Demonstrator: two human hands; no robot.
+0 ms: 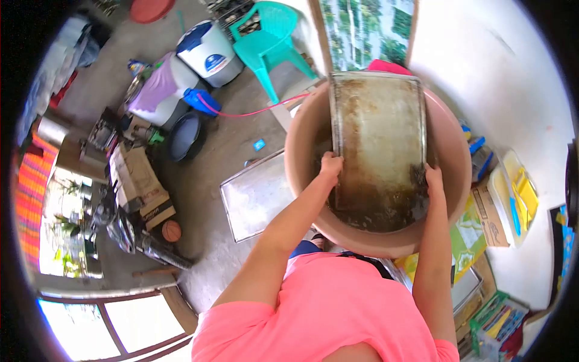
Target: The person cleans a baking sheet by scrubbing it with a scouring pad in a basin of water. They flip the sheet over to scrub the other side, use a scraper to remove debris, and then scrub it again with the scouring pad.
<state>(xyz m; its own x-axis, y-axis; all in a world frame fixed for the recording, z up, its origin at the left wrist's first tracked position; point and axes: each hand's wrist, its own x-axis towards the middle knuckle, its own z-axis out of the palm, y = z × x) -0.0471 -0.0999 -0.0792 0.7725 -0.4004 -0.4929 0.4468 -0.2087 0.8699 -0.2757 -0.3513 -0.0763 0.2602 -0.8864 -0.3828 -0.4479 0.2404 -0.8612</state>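
Observation:
A stained rectangular metal baking tray [383,133] tilts up out of a large round pinkish-brown basin [301,142]. Its lower end dips into dark, murky water [386,220]. My left hand [331,168] is closed on the tray's left edge. On the opposite edge, my right hand [433,180] grips it too. Brown grime covers much of the tray's face, most of all along the left side and near the waterline. Another metal tray [256,196], cleaner and shinier, lies to the left of the basin.
At the upper left are a green plastic chair [268,42], a white and blue washing machine [210,54] and a dark tub [186,137]. A pink hose [259,112] runs toward the basin. A white wall [494,66] and a cardboard box [488,217] stand on the right.

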